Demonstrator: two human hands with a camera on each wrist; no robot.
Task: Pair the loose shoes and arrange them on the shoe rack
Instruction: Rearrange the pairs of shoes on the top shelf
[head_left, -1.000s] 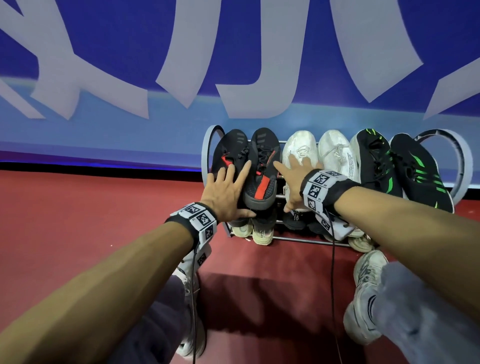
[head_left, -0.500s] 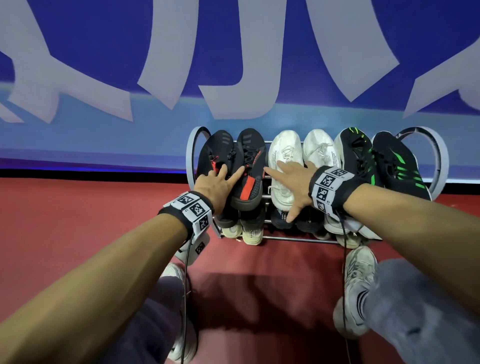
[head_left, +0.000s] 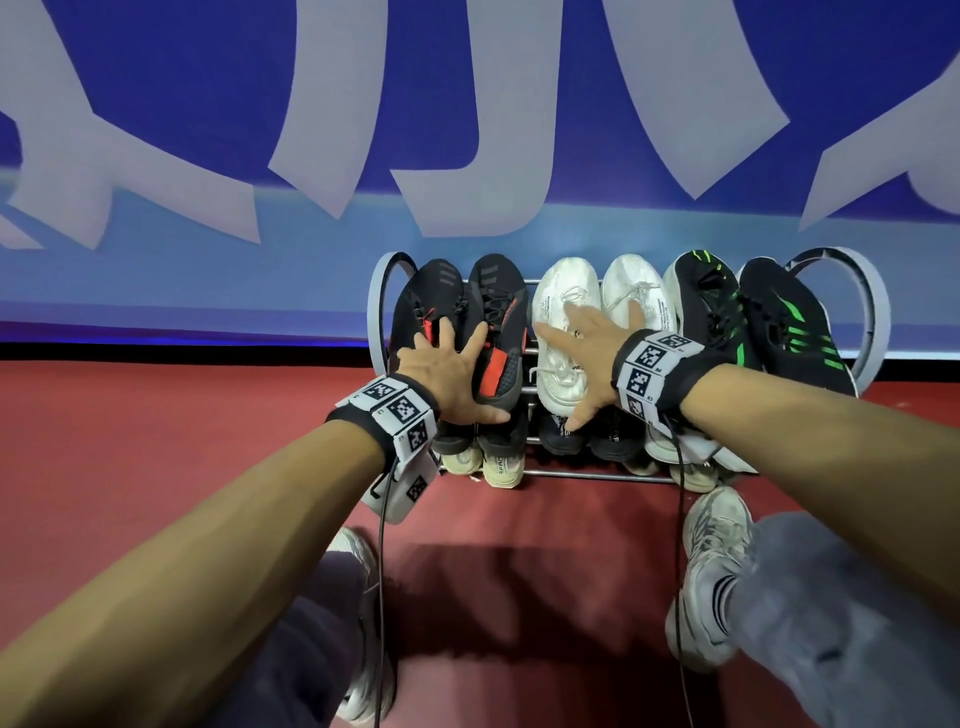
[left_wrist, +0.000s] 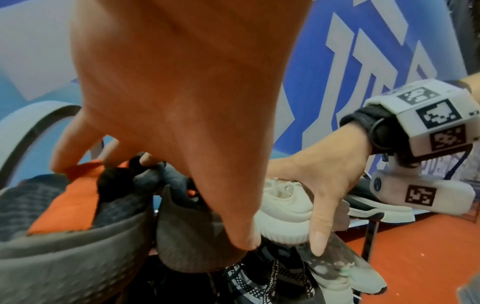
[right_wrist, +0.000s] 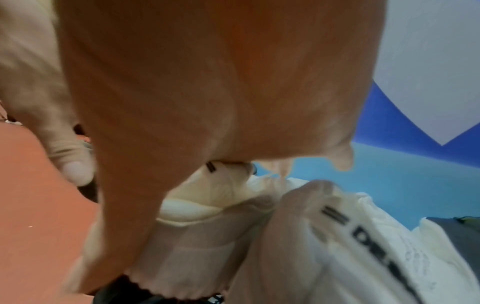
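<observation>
Right hand (head_left: 582, 364) now flat on white shoe (head_left: 563, 332) (fingers spread), left hand (head_left: 452, 374) splayed on black shoes (head_left: 467, 312)

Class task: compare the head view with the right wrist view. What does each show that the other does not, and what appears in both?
Head view only: the whole shoe rack, the black and red pair under the left hand, the black and green pair, and lower-shelf shoes. Right wrist view only: black lettering on the heel tab of a white shoe, seen close. Both: the right hand spread on the white pair, the red floor and the blue wall.
</observation>
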